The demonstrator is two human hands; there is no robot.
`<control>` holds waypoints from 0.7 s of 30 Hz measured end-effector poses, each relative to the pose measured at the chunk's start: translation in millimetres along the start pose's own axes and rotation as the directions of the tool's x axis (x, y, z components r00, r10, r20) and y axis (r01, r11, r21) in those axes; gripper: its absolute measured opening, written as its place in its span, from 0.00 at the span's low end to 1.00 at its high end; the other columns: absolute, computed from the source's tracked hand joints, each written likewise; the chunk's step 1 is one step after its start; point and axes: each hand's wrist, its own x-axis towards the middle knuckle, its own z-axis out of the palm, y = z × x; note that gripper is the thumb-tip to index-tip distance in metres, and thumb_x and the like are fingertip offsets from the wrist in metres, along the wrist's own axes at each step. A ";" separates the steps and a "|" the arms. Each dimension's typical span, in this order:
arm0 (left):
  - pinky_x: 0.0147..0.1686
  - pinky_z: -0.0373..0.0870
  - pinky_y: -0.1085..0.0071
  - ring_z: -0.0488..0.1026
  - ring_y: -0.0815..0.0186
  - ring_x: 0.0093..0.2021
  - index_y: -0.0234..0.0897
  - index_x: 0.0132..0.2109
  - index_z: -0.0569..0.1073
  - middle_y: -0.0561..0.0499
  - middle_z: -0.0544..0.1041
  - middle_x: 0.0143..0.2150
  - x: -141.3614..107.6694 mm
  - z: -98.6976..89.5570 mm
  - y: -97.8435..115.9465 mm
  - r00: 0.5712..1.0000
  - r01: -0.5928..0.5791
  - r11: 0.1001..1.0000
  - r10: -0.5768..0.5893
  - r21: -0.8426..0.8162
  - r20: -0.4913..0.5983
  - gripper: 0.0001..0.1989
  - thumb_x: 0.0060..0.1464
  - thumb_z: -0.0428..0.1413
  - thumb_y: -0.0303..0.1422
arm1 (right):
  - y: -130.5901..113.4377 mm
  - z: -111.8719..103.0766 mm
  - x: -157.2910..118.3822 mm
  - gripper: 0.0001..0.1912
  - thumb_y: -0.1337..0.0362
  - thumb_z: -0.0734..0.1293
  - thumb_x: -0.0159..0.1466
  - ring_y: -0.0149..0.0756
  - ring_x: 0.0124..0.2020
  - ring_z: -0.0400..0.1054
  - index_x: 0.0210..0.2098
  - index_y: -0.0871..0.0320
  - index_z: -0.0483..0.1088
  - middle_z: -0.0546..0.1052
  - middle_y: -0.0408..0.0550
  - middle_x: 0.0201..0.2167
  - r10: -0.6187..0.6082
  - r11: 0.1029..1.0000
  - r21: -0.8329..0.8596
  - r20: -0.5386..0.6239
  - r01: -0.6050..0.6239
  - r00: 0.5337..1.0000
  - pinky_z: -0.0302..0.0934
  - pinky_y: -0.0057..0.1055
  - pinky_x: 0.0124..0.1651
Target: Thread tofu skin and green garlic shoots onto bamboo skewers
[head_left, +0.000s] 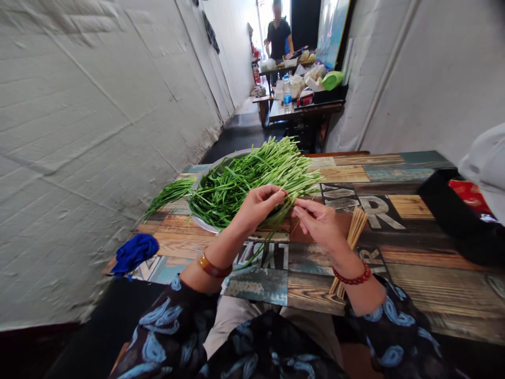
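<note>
A metal bowl [212, 228] on the patterned table holds a heap of long green stalks [252, 179], their pale ends pointing right. At the heap's right front edge, my left hand [263, 206] is closed on a few stalks, whose leaves hang down toward the table. My right hand [317, 222] pinches beside it at the pale ends, with a thin stick near its fingers. A bundle of thin wooden sticks [356, 226] lies on the table, partly behind my right forearm.
More green stalks [168, 196] lie left of the bowl. A blue cloth [135, 253] rests at the left edge, a black bag [445, 210] at the right. Farther back, a person [278, 39] stands behind a cluttered table [303, 110] with a bottle [287, 93].
</note>
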 end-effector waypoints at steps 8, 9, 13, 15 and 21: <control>0.27 0.59 0.75 0.63 0.72 0.26 0.33 0.36 0.82 0.52 0.73 0.26 3.0 -4.4 -2.8 0.999 0.014 1.000 -0.015 -0.024 -0.049 0.16 0.46 0.65 0.42 | -0.4 -1.1 0.9 0.20 0.53 0.69 0.63 0.22 0.14 0.59 0.47 0.60 0.79 0.79 0.47 0.30 -0.036 0.999 -0.013 0.019 0.036 0.999 0.55 0.23 0.16; 0.27 0.60 0.74 0.63 0.72 0.26 0.33 0.35 0.82 0.51 0.74 0.26 3.6 -4.0 -3.3 0.998 0.008 1.000 -0.010 -0.025 -0.057 0.15 0.45 0.66 0.41 | -0.5 -1.6 1.1 0.20 0.53 0.69 0.63 0.22 0.14 0.59 0.47 0.60 0.79 0.79 0.47 0.30 -0.038 0.999 -0.018 0.021 0.038 0.999 0.55 0.23 0.16; 0.28 0.61 0.74 0.65 0.72 0.26 0.33 0.33 0.82 0.51 0.76 0.26 5.4 -2.5 -3.2 0.997 -0.013 1.000 0.011 -0.019 -0.078 0.13 0.44 0.66 0.40 | -0.5 -2.9 1.6 0.20 0.53 0.69 0.63 0.21 0.14 0.59 0.47 0.60 0.79 0.79 0.47 0.31 -0.047 0.998 -0.031 0.028 0.048 0.998 0.55 0.23 0.16; 0.29 0.62 0.74 0.66 0.71 0.27 0.33 0.32 0.82 0.51 0.76 0.26 5.8 -2.1 -2.2 0.996 -0.020 1.000 0.019 -0.007 -0.084 0.13 0.44 0.66 0.39 | -0.7 -3.0 1.5 0.20 0.53 0.69 0.63 0.21 0.14 0.59 0.47 0.60 0.79 0.79 0.47 0.31 -0.045 0.998 -0.037 0.024 0.046 0.999 0.56 0.23 0.16; 0.28 0.62 0.74 0.66 0.71 0.26 0.33 0.31 0.82 0.51 0.76 0.26 5.4 -2.0 1.0 0.994 -0.037 0.998 0.042 0.050 -0.101 0.11 0.45 0.64 0.38 | -3.4 -1.7 1.3 0.21 0.53 0.69 0.62 0.21 0.14 0.59 0.47 0.60 0.80 0.79 0.47 0.30 -0.021 0.999 -0.035 0.019 0.022 1.000 0.55 0.23 0.16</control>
